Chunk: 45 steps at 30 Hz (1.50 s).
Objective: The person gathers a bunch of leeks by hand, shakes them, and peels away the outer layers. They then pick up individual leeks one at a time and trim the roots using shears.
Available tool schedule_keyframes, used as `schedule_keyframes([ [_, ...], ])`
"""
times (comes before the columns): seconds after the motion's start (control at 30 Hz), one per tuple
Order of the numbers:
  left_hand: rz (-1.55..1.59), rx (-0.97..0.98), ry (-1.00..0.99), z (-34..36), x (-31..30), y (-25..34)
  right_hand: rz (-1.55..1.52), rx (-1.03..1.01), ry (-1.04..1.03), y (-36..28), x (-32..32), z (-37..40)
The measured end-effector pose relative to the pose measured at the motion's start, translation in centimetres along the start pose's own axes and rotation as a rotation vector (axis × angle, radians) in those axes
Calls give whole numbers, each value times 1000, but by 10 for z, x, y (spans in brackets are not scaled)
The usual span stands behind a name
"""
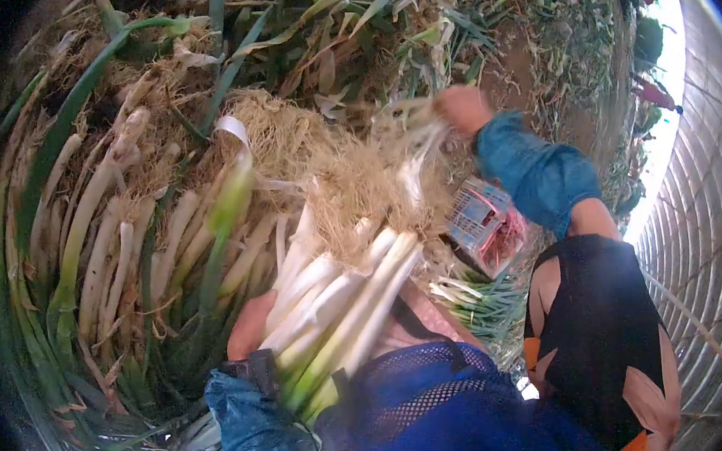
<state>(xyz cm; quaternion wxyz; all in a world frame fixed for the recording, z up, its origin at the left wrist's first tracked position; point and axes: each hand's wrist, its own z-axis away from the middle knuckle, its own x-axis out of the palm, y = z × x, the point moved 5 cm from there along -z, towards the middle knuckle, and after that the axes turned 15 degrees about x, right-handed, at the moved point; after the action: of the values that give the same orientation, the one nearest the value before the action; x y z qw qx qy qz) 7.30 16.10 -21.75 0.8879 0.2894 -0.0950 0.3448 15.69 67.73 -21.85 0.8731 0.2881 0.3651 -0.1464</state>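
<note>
My left hand point(253, 323) is wrapped round a bundle of leeks point(327, 303), long white stalks with green lower parts, which rests on my lap. Their bushy pale roots point(345, 196) point away from me. My right hand point(463, 109) is raised beyond the roots to the right, blurred by motion. Its fingers look closed on a pale strip of leek skin point(429, 142) that trails back toward the bundle. The fingertips of that hand are not clear.
Unpeeled leeks point(111, 249) lie in a thick pile on the left. Torn green leaves point(341, 19) cover the ground ahead. A small crate with reddish ties point(494, 234) stands at right, beside several leeks point(473, 306). A ribbed translucent wall point(705, 192) curves along the far right.
</note>
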Motion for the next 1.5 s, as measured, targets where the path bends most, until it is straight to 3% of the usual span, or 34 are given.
schedule_keyframes([
  [0.03,-10,-24,8,-6,-2,-3,110,-79,87,39,-18,-16],
  [0.07,-21,-66,5,-8,-6,-12,88,54,-5,70,-50,-23],
  [0.1,-36,-118,-5,-4,-6,-20,146,94,89,112,-51,-34],
  [0.17,48,-161,48,8,5,5,147,54,192,136,-70,-36],
  [0.23,145,-114,44,6,6,5,37,-93,188,108,-104,1],
  [0.33,-24,-139,99,16,13,47,149,-414,-296,38,-50,29],
  [0.4,-31,-67,103,15,11,47,-551,-483,-631,-59,-26,98],
  [0.43,-34,-36,105,14,11,44,-546,-448,-641,-82,-21,110],
  [0.53,-114,-13,27,7,3,27,-12,-289,-104,-18,-10,49],
  [0.57,-115,18,30,2,-3,19,102,-47,-71,23,-36,22],
  [0.6,-113,41,28,-2,-8,7,-62,-141,156,44,-84,23],
  [0.63,-108,56,17,-1,-6,-1,85,4,123,85,-82,3],
  [0.67,-52,-3,8,4,-2,-4,53,64,255,118,-85,-6],
  [0.73,57,-87,6,3,2,5,-129,136,45,134,-83,-10],
  [0.77,111,-125,10,3,3,9,-278,-110,-2,116,-76,-3],
  [0.87,159,-139,53,5,4,9,-527,24,-716,22,-55,50],
  [0.9,140,-103,41,3,1,6,-602,-6,-848,-20,-51,76],
  [0.97,110,-45,21,0,-3,-5,-523,-426,-719,-97,-30,110],
  [1.07,33,-3,22,3,-3,7,-70,-416,-212,-73,-31,68],
  [1.13,-12,97,112,18,2,35,33,-288,83,14,-52,7],
  [1.17,9,-3,67,7,-3,21,166,-71,64,52,-83,-6],
  [1.2,28,-115,17,3,-4,6,153,-157,161,66,-124,0],
  [1.27,193,-99,50,9,3,11,321,44,24,113,-118,-26],
  [1.37,196,-35,-60,3,5,16,76,-408,143,70,-113,24],
  [1.4,113,-16,-72,1,1,13,-80,-452,40,35,-117,44],
  [1.43,33,-6,-83,1,-1,9,-196,-498,92,-18,-144,77],
  [1.47,-50,3,-100,-1,-4,8,-302,-410,-93,-59,-152,99],
  [1.5,-111,-28,-139,0,-5,12,-459,-605,-6,-96,-164,127],
])
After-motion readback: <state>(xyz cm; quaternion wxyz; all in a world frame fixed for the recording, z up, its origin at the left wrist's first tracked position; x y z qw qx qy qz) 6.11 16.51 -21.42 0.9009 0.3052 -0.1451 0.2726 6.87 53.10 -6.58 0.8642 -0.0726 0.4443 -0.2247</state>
